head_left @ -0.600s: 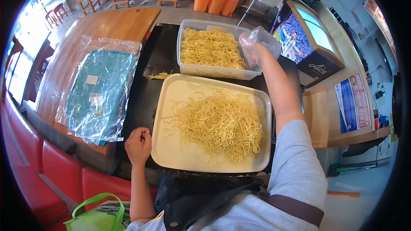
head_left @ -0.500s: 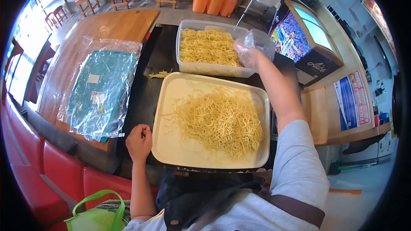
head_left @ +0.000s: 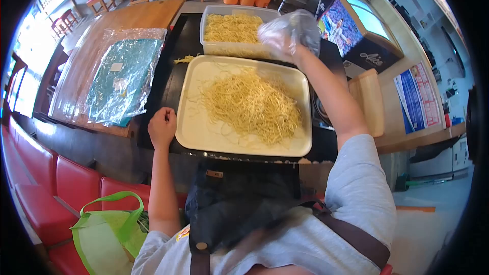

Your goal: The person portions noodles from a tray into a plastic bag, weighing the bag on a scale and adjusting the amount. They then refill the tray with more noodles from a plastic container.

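A heap of yellow noodles (head_left: 254, 104) lies loose on the cream tray (head_left: 196, 130) before me. Beyond the tray stands a clear plastic container (head_left: 219, 48) with more noodles packed inside. My right hand (head_left: 285, 40), inside a loose clear plastic covering (head_left: 300, 23), is at the container's right end. Its fingers are blurred behind the plastic, so any grip is hidden. Beside the tray's left edge, my left hand (head_left: 163, 126) rests with curled fingers on the black table; nothing shows in it.
On the wooden table (head_left: 153, 12) at left lies a teal item in clear wrapping (head_left: 122, 71). Some stray noodles (head_left: 186, 59) sit by the tray's upper left corner. A wooden board (head_left: 368, 102) and a printed box (head_left: 356, 35) are at right; a green bag (head_left: 104, 234) is lower left.
My view has shifted, so the tray and container appear higher. My right hand has drawn back from the noodles toward the container's right end. My left hand stays curled beside the tray.
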`<act>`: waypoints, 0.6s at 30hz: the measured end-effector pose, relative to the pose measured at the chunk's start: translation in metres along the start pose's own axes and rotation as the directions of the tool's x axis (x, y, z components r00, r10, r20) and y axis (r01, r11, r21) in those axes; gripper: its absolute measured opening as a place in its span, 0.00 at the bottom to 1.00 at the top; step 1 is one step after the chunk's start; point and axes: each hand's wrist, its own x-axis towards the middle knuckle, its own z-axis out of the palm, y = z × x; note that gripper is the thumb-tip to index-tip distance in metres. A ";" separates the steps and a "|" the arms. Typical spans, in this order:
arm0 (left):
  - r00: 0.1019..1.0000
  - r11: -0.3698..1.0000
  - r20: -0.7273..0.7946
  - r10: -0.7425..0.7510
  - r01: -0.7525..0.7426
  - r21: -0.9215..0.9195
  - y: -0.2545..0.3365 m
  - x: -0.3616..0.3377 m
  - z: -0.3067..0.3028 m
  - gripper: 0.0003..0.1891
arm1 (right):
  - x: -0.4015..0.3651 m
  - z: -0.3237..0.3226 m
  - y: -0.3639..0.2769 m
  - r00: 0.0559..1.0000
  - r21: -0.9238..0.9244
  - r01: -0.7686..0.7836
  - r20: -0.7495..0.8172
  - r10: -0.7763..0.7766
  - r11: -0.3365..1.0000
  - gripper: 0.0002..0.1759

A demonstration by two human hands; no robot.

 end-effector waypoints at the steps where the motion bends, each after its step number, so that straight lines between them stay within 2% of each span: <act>1: 0.999 0.999 0.011 -0.030 0.030 0.016 0.001 0.000 -0.001 0.07 | -0.021 0.014 0.001 0.993 0.291 0.003 0.114 -0.038 0.957 0.21; 3: 0.998 0.998 0.032 -0.050 0.049 0.035 0.001 0.001 -0.001 0.07 | -0.059 0.056 -0.007 0.955 0.113 -0.053 0.297 0.017 0.992 0.21; 5: 0.999 0.999 0.016 -0.041 0.041 0.020 -0.002 -0.001 0.000 0.08 | -0.127 0.085 -0.073 0.862 -0.034 -0.341 0.387 0.327 0.939 0.20; 6: 0.998 0.998 0.017 -0.053 0.052 0.022 0.000 -0.001 -0.001 0.08 | -0.129 0.089 -0.066 0.864 -0.026 -0.340 0.385 0.323 0.940 0.20; 7: 0.999 0.998 0.016 -0.048 0.048 0.027 -0.002 -0.001 -0.001 0.08 | -0.129 0.092 -0.051 0.910 -0.316 0.018 0.397 0.115 0.949 0.18; 8: 0.998 0.999 0.027 -0.050 0.049 0.022 -0.003 -0.001 0.000 0.08 | -0.129 0.094 -0.037 0.880 -0.549 0.362 0.468 -0.082 0.753 0.17; 9: 0.998 0.999 0.037 -0.053 0.052 0.015 -0.005 0.000 0.000 0.08 | -0.129 0.086 -0.024 0.880 -0.548 0.364 0.468 -0.086 0.753 0.17; 10: 0.998 0.999 0.040 -0.039 0.038 0.025 -0.006 0.000 0.000 0.08 | -0.132 0.071 -0.011 0.950 -0.011 -0.028 0.312 0.030 1.000 0.16; 11: 0.998 0.999 0.043 -0.037 0.036 0.025 -0.005 0.000 -0.001 0.08 | -0.134 0.058 -0.002 0.940 0.578 -0.337 0.252 0.230 0.744 0.15; 13: 0.997 0.997 0.041 -0.063 0.061 0.039 -0.002 0.000 -0.001 0.08 | -0.139 0.025 -0.048 0.978 0.607 -0.206 0.154 0.142 0.767 0.17; 15: 0.997 0.998 0.046 -0.059 0.058 0.039 -0.003 0.000 0.000 0.09 | -0.126 -0.008 -0.095 0.977 0.396 -0.182 0.177 0.120 0.900 0.15; 16: 0.997 0.997 0.044 -0.061 0.059 0.044 -0.003 0.000 0.000 0.09 | -0.131 -0.017 -0.124 0.998 -0.028 0.030 0.048 -0.028 0.999 0.15; 17: 0.997 0.997 0.045 -0.061 0.059 0.044 -0.003 0.000 0.000 0.09 | -0.134 -0.024 -0.146 0.976 -0.463 0.192 -0.002 -0.218 0.865 0.15; 18: 0.998 0.998 0.039 -0.053 0.051 0.041 -0.003 0.000 0.000 0.09 | -0.128 -0.046 -0.151 0.933 -0.537 0.324 0.044 -0.358 0.778 0.14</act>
